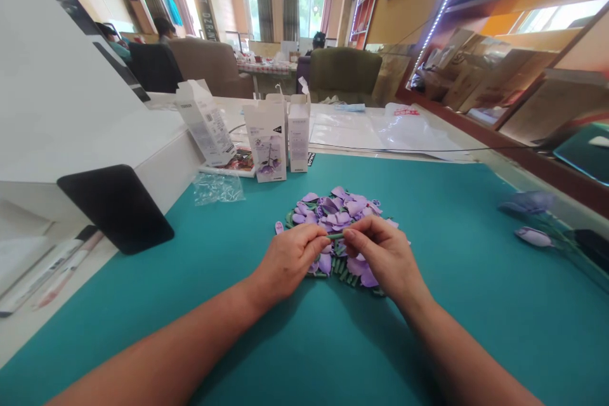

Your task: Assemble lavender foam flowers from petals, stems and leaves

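Observation:
Between my two hands runs a short, thin green stem piece (335, 236). My left hand (295, 255) pinches one end of it with thumb and forefinger. At the other end, the fingertips of my right hand (384, 255) are closed on the same piece. Just beyond and below lies a pile of loose purple petal pieces (335, 206), mixed with several green stem pieces (345, 269), partly hidden by my hands. All of it rests on a teal mat (228, 336).
Open white boxes (271, 146) with flower pictures stand at the mat's far edge, near a crumpled clear bag (217, 189). A black tablet-like panel (117, 208) leans at left. Purple flowers on stems (533, 236) lie at right. People sit in the background.

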The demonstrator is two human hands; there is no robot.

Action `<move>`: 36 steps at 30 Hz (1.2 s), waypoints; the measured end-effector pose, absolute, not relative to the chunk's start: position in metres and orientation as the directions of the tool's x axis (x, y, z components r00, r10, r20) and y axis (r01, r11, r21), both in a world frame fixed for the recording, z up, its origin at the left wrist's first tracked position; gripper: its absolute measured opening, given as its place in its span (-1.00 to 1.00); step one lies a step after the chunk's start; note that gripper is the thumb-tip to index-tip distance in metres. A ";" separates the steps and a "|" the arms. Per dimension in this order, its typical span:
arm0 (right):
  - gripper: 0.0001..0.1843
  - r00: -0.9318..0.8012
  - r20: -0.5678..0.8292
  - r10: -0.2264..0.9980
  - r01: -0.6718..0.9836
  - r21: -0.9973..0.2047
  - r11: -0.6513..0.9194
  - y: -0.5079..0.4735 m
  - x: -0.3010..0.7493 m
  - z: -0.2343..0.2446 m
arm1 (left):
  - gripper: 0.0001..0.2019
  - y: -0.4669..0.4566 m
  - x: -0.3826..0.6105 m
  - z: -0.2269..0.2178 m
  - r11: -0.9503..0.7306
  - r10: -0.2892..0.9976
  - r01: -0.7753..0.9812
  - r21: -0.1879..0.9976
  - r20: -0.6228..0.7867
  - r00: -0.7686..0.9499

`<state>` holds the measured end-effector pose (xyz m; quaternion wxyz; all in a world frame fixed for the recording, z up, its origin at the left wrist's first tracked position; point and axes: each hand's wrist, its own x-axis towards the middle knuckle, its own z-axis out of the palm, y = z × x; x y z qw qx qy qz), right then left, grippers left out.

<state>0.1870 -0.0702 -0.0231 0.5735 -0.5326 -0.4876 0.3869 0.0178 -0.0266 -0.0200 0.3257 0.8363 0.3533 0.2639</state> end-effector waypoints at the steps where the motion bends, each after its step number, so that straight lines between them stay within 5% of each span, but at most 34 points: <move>1: -0.68 0.223 0.133 0.966 0.072 -0.990 0.120 -0.070 0.187 -0.024 | -0.72 -0.026 0.018 -0.021 -0.549 0.760 0.425 0.719 0.219 0.612; 6: -0.66 0.220 0.103 0.970 0.062 -0.994 0.092 -0.071 0.186 -0.025 | -0.73 -0.025 0.017 -0.023 -0.594 0.740 0.445 0.670 0.238 0.629; 14: -0.59 0.233 0.208 0.950 0.344 -0.931 0.120 -0.075 0.237 0.001 | -0.69 -0.020 0.015 -0.020 -0.581 0.759 0.464 0.668 0.239 0.606; 17: -0.68 0.150 0.141 0.979 0.616 -0.788 0.019 -0.086 0.262 0.005 | -0.68 -0.017 0.013 -0.021 -0.524 0.787 0.458 0.719 0.202 0.584; 20: -0.81 0.021 -0.029 0.999 0.859 -0.510 -0.033 -0.101 0.275 0.000 | -0.67 -0.016 0.014 -0.024 -0.448 0.799 0.419 0.790 0.144 0.583; 25: -0.83 0.059 -0.250 0.966 0.981 -0.165 -0.103 -0.117 0.279 -0.017 | -0.74 -0.016 0.017 -0.029 -0.323 0.793 0.276 0.905 0.100 0.601; 36: -0.76 -0.040 -0.211 0.977 0.989 -0.147 0.008 -0.114 0.279 -0.039 | -0.78 -0.018 0.019 -0.030 -0.245 0.770 0.238 0.940 0.040 0.637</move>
